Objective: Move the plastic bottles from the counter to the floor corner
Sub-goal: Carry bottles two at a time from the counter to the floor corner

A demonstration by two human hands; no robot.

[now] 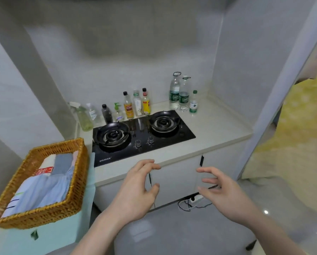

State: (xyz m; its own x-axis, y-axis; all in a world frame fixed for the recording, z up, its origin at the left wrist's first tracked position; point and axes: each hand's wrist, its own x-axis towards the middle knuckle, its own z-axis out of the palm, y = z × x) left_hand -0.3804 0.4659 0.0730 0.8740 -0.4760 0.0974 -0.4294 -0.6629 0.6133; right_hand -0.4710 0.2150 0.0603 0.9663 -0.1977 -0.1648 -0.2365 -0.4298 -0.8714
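Three clear plastic water bottles with green labels stand upright at the back right of the counter (218, 126): a tall one (174, 92), a second tall one (183, 94) and a small one (194, 102) with a green cap. My left hand (135, 190) and my right hand (225, 190) hover in front of the counter's edge, well short of the bottles. Both have relaxed, slightly bent fingers and hold nothing.
A black two-burner gas hob (141, 133) sits in the counter. Behind it stands a row of sauce and cleaner bottles (129, 105) with a spray bottle (82, 116). A wicker basket (62, 205) of folded cloth stands left. A power strip with cables (192, 200) lies on the floor.
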